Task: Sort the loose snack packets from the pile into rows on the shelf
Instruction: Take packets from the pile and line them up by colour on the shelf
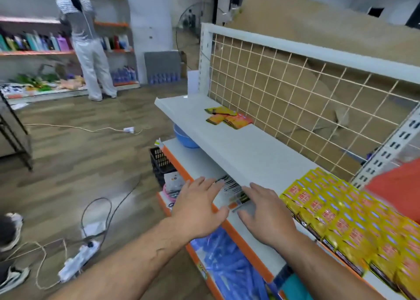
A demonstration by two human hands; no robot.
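The fingers [201, 182] of the left hand [197, 211] are straight and spread, and so are those of the right hand [266, 218]. Both hands are wide open, palms down, with nothing in them, and they sit over the front of the middle shelf [197, 163]. At twelve o'clock from the gap between them lies a fanned heap of dark packets [230, 187], tucked half under the top shelf [238, 150]. The right fingertips are at the heap's edge, though blur hides whether they touch it. These look like thin sachets: light, soft and probably slippery, likely to slide over one another rather than lift as a block. The safest hold is probably to close in from both sides and square the heap up, or to pinch single ones by a crimped edge (a flat press from above would only spread them). The heap holds several, too overlapped to count. Far along the top shelf, at about eleven o'clock, sits a small loose cluster of orange packets [228, 118], three plainly and perhaps a fourth. At three o'clock from the right hand, yellow packets [336, 218] already stand in tight rows on the top shelf, dozens of them and too blurred to count exactly. Beyond the hands on the middle shelf is one blue bowl [185, 138], and one black crate [160, 163] stands on the floor beside it.
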